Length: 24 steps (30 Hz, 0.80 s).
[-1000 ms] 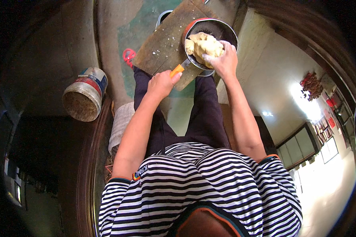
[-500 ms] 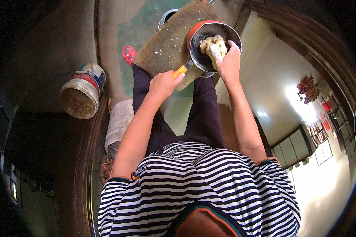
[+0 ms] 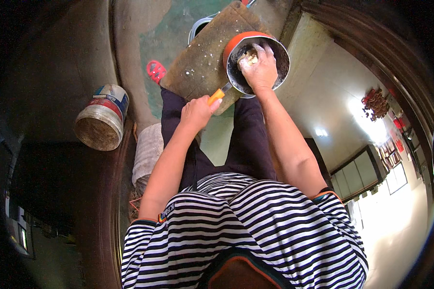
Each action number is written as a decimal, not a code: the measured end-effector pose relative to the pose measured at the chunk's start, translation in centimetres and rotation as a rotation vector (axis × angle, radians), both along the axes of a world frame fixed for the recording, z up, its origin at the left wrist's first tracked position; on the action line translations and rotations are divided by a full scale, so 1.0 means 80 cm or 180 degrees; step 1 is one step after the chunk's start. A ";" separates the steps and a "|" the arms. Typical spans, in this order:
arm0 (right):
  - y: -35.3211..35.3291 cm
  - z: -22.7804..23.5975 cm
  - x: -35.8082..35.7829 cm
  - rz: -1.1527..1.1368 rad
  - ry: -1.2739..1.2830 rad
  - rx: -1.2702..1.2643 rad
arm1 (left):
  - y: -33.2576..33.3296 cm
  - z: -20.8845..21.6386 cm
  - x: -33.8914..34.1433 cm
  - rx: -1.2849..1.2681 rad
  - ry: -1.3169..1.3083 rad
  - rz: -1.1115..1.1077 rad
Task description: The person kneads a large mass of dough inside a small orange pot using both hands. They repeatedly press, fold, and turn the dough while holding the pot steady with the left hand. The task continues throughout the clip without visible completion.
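I watch through the head view from above. My right hand (image 3: 261, 72) is down inside the pan (image 3: 230, 47), its fingers bent over the dough (image 3: 250, 58). The dough lies in the pan, under the palm and fingers; a pale lump of it shows between thumb and fingers, on the hand's left, and the rest is hidden. The hand touches it, but I cannot tell whether it grips the dough or only presses on it.

My left hand (image 3: 196, 111) is closed around the orange handle (image 3: 216, 96), thumb along the top. The handle runs up and to the right into the pan, whose red outside shows at the far left and whose dark inside faces me.

The pan overlaps the right side of the board (image 3: 197, 67); I cannot tell how much of its base rests there. White flecks dot the board's wood. Past its far left edge sits a pale-rimmed tub (image 3: 193, 32). A red shoe (image 3: 155, 71) shows just beside the board's left corner. Well apart, to the left, a bucket (image 3: 99, 126) lies with its round end toward me.
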State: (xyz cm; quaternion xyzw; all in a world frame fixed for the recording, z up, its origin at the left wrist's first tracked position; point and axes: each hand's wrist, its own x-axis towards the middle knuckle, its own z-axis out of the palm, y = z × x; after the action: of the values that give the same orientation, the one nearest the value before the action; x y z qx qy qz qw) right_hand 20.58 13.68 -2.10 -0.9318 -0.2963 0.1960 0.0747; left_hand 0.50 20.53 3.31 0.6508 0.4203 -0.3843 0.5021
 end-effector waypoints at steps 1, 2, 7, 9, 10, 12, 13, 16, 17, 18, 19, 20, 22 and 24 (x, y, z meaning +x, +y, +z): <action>0.003 0.000 0.003 -0.0039 0.0099 -0.0132 | 0.001 0.002 0.001 -0.0032 0.0010 0.0013; 0.005 -0.003 0.005 -0.0019 0.0028 -0.0127 | 0.001 0.002 0.001 -0.0035 0.0017 0.0027; -0.002 -0.029 0.002 0.0109 -0.0249 -0.0070 | 0.000 0.000 0.002 -0.0066 0.0032 0.0114; -0.002 -0.040 0.001 0.0184 -0.0407 0.0102 | 0.000 -0.003 0.002 -0.0075 0.0053 0.0085; -0.004 -0.043 0.000 0.0218 -0.0490 0.0183 | -0.002 -0.004 0.002 -0.0079 0.0066 0.0070; 0.002 -0.044 0.000 0.0359 -0.0770 0.0441 | -0.004 -0.007 0.000 -0.0067 0.0062 0.0056; 0.001 -0.045 -0.001 0.0392 -0.0759 0.0462 | -0.007 -0.006 -0.003 -0.0054 0.0048 0.0058; 0.002 -0.055 0.002 0.0490 -0.0853 0.0509 | -0.013 -0.009 -0.003 0.0003 0.0008 0.0109; 0.003 -0.057 0.002 0.0539 -0.0890 0.0565 | -0.017 -0.007 -0.004 0.0019 0.0010 0.0137; 0.003 -0.060 0.003 0.0589 -0.0926 0.0623 | -0.021 -0.006 -0.004 0.0023 -0.0008 0.0183; 0.001 -0.066 0.003 0.0608 -0.0971 0.0751 | -0.024 -0.006 -0.005 0.0031 -0.0027 0.0231; 0.002 -0.063 0.004 0.0618 -0.0971 0.0703 | -0.025 -0.005 -0.004 0.0053 -0.0062 0.0285; 0.001 -0.062 0.006 0.0583 -0.0926 0.0727 | -0.029 -0.007 -0.005 0.0070 -0.0070 0.0269; 0.001 -0.056 0.008 0.0582 -0.0786 0.0238 | -0.026 -0.005 -0.002 0.0074 -0.0075 0.0267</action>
State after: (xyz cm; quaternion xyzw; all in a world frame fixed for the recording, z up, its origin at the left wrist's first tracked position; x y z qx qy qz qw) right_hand 21.21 13.77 -6.55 -0.9145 -0.3939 0.0748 0.0542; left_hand 0.35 18.43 2.91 0.6429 0.4457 -0.3503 0.5151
